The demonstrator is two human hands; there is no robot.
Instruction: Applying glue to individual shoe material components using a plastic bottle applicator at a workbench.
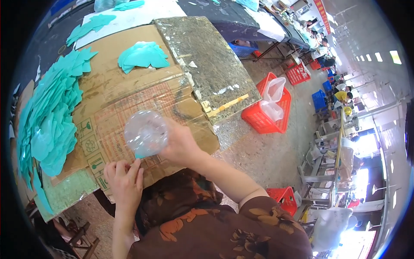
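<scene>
In my right hand (180, 144) is a clear, round plastic bottle (145, 131), its fingers wrapped round the side. The bottle hangs over the printed cardboard and hides what lies under it. My left hand (125, 179) rests at the cardboard's near edge, its fingers curled together. Its fingertips press on a small teal piece (139, 154), which shows only in part beneath the bottle. Farther off on the cardboard (103, 82) sits a small stack of teal leaf-shaped pieces (143, 56). A large fanned pile of similar teal pieces (54, 112) covers the left side.
A worn, stained board (207, 60) adjoins the cardboard on the right. Beyond it, a red plastic basket (269, 108) with white bags stands on the floor. More teal pieces (92, 28) lie on white sheets at the back. Several people work along tables at the far right.
</scene>
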